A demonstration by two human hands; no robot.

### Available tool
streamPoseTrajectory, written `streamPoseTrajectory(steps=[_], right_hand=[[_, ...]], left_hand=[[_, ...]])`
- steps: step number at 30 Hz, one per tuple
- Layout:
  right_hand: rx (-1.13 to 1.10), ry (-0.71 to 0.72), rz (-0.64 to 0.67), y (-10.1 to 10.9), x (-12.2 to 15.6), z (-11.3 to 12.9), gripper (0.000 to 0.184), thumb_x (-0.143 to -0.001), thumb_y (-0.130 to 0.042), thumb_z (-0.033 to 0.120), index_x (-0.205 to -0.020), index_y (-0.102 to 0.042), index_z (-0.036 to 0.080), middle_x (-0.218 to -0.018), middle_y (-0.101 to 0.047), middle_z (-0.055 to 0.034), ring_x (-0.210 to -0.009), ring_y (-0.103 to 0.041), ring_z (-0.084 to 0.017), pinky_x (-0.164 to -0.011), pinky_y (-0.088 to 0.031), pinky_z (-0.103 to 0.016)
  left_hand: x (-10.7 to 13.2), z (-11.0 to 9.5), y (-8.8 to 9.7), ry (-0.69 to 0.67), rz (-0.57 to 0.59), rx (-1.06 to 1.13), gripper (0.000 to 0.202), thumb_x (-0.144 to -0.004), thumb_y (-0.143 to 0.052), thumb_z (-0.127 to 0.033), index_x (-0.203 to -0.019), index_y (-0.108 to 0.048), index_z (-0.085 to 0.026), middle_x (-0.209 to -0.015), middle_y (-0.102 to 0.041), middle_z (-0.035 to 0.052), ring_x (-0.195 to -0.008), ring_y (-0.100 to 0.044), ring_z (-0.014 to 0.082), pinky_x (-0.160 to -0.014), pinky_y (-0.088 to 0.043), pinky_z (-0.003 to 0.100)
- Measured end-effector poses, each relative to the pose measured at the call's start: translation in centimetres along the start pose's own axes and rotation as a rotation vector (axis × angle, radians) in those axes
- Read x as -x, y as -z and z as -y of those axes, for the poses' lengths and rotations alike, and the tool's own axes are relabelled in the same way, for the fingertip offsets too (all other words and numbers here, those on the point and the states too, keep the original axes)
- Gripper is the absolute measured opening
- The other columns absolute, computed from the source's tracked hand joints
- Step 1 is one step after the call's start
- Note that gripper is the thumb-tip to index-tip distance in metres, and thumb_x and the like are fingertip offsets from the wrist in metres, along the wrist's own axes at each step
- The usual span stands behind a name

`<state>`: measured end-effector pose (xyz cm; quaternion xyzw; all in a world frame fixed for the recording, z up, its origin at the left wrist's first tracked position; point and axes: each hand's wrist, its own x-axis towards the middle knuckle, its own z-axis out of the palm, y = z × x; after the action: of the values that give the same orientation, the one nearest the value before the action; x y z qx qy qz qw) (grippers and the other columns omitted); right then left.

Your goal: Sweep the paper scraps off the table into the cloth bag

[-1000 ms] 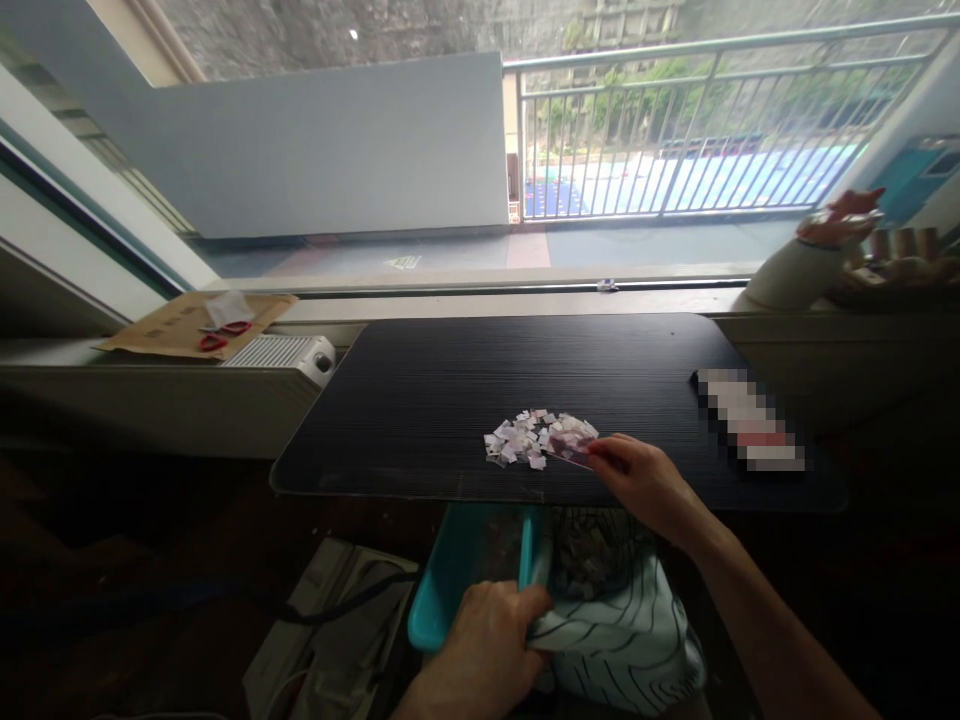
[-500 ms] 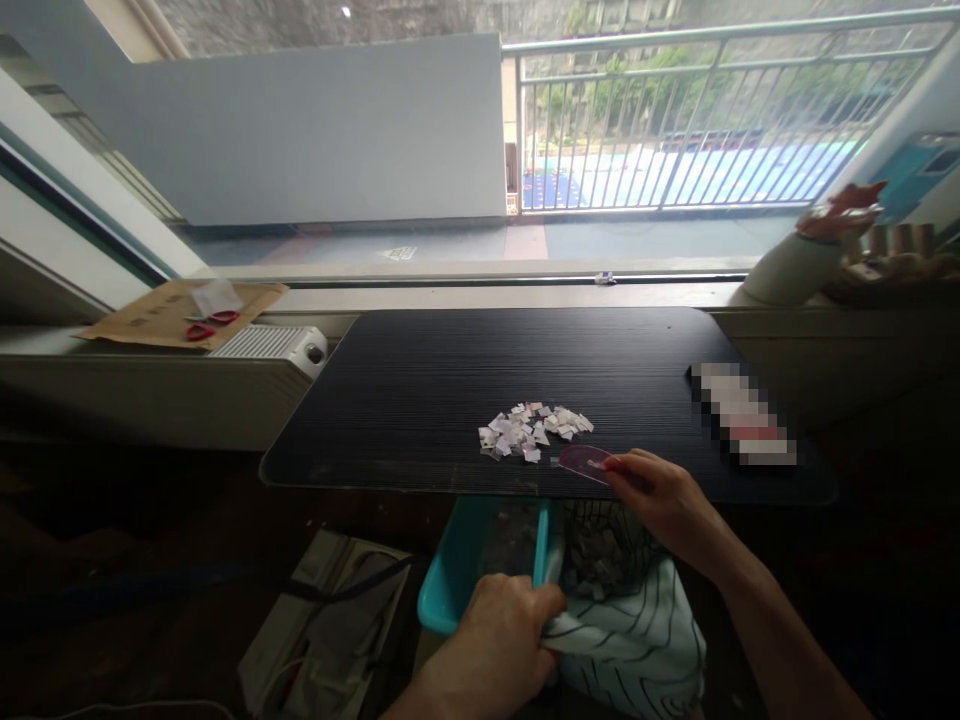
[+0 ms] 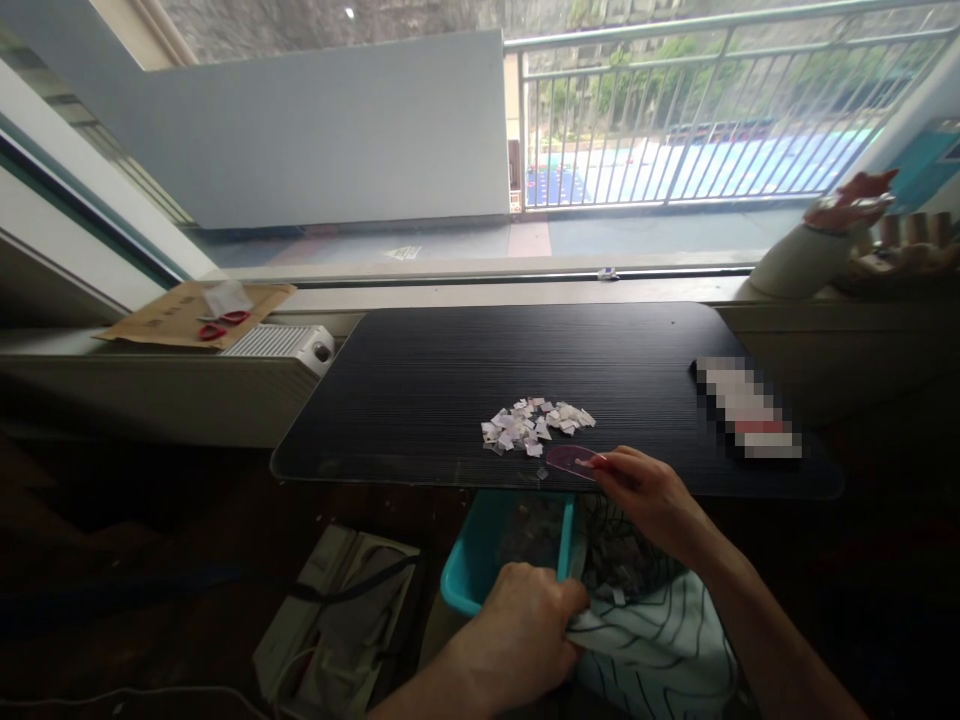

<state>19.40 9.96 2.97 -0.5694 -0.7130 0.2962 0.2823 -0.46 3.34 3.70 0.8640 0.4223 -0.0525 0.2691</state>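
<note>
A small heap of paper scraps (image 3: pixel 534 425) lies on the dark table (image 3: pixel 450 380) near its front edge. My right hand (image 3: pixel 651 495) pinches a flat, translucent pink plastic piece (image 3: pixel 571 460) that rests on the table just in front of the heap. Below the table edge my left hand (image 3: pixel 521 630) is closed on the rim of a white bag with black lines (image 3: pixel 660 640), held beside a teal bin (image 3: pixel 487 550). Scraps show inside the bag's mouth.
A blurred-out flat object (image 3: pixel 746 410) lies at the table's right end. A radiator (image 3: pixel 277 342), cardboard (image 3: pixel 172 315) and red scissors (image 3: pixel 221 325) sit on the ledge at left. A pale figure (image 3: pixel 817 250) stands on the sill at right. Boxes and cables lie on the floor at left.
My right hand drew the pink piece back from the heap towards the table's front edge. The left hand, bag and bin shifted slightly right.
</note>
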Motion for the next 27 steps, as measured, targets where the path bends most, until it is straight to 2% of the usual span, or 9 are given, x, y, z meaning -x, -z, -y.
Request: streamPoseTrajectory(steps=[4,8,12,18,24,27], right_hand=[[-0.019,0.039,0.110,0.0,-0.1,0.8,0.027,-0.089,-0.047,0.037,-0.084,-0.068,0.021,-0.071,-0.056,0.0004,-0.059,-0.050,-0.011,-0.055,-0.037,-0.024],[-0.008,0.030,0.070,0.5,0.1,1.1,0.025,-0.088,-0.049,0.036,-0.082,-0.068,0.020,-0.070,-0.056,0.0007,-0.059,-0.050,-0.011,-0.055,-0.037,-0.024],[-0.027,0.049,0.119,0.5,0.1,0.9,0.023,-0.087,-0.050,0.034,-0.083,-0.068,0.021,-0.070,-0.057,0.0010,-0.058,-0.050,-0.010,-0.054,-0.037,-0.023],[-0.018,0.015,-0.076,-0.5,-1.3,0.2,0.023,-0.085,-0.051,0.035,-0.088,-0.069,0.020,-0.079,-0.064,-0.0020,-0.064,-0.056,-0.013,-0.059,-0.042,-0.024],[0.047,-0.072,-0.077,0.4,-1.3,0.2,0.020,-0.082,-0.054,0.034,-0.086,-0.069,0.021,-0.081,-0.068,-0.0017,-0.071,-0.062,-0.015,-0.066,-0.044,-0.026],[0.043,-0.059,-0.103,0.4,-1.3,0.4,0.023,-0.082,-0.052,0.035,-0.087,-0.069,0.020,-0.082,-0.069,-0.0033,-0.071,-0.062,-0.016,-0.065,-0.045,-0.026]], left_hand=[[0.1,0.0,0.2,0.000,0.015,0.010,0.011,-0.073,-0.058,-0.030,-0.080,-0.063,-0.022,-0.074,-0.067,0.0033,-0.069,-0.064,0.0247,-0.058,-0.043,0.028],[0.2,0.0,0.3,0.006,0.013,0.016,0.012,-0.073,-0.059,-0.031,-0.081,-0.063,-0.022,-0.075,-0.067,0.0037,-0.070,-0.064,0.0252,-0.059,-0.043,0.028],[0.3,0.1,0.1,0.017,0.021,0.003,0.012,-0.074,-0.058,-0.031,-0.080,-0.062,-0.022,-0.075,-0.067,0.0038,-0.070,-0.064,0.0253,-0.058,-0.043,0.029],[0.7,0.4,-0.1,0.038,0.016,0.028,0.010,-0.072,-0.056,-0.027,-0.080,-0.061,-0.023,-0.075,-0.066,0.0024,-0.070,-0.063,0.0239,-0.059,-0.043,0.028],[1.2,0.8,-0.2,0.081,0.012,0.081,0.009,-0.071,-0.056,-0.025,-0.079,-0.061,-0.023,-0.075,-0.066,0.0018,-0.071,-0.062,0.0227,-0.060,-0.042,0.027],[1.3,1.1,-0.2,0.100,0.010,0.078,0.012,-0.072,-0.055,-0.025,-0.082,-0.062,-0.023,-0.075,-0.065,0.0023,-0.072,-0.062,0.0230,-0.061,-0.042,0.027]])
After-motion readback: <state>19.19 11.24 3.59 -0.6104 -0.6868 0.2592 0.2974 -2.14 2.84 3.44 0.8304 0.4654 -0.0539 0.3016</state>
